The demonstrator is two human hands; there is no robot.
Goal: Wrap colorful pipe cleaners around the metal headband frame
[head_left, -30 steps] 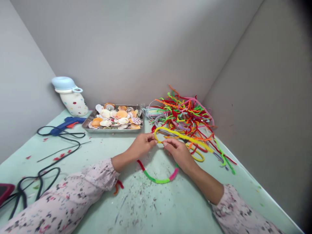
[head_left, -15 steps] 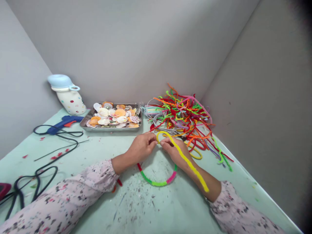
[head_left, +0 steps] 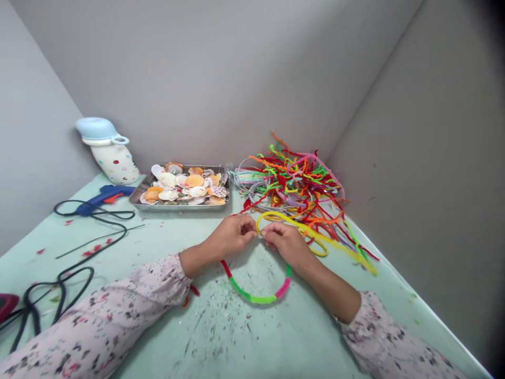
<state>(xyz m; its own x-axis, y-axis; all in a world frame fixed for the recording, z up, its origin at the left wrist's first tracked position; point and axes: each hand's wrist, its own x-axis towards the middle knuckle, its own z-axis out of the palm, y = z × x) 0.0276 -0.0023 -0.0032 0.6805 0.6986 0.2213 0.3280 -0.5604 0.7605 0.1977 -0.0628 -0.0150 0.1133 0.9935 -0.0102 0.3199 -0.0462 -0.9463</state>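
Between my two hands is a ring wrapped in coloured pipe cleaners [head_left: 263, 300], with red, green and pink stretches showing on its lower arc. My left hand [head_left: 235, 235] pinches the ring's upper left part. Close beside it, my right hand [head_left: 286, 243] pinches at the ring with a yellow pipe cleaner [head_left: 315, 235], which loops up from the fingertips and trails off to the right, its end blurred. The fingers hide the ring's upper part and the spot where the yellow strand meets it.
At the back stands a metal tray [head_left: 179, 208] of seashells. A tangled heap of pipe cleaners [head_left: 300, 179] lies to its right. On the left are a blue glue gun [head_left: 94, 204], its black cord [head_left: 74, 273], and a white bottle with a blue lid [head_left: 116, 162]. Red scraps dot the table.
The yellow pipe cleaner's free end has swung from over my right forearm outward and up to the right. Both hands stay nearly in place, still pinching.
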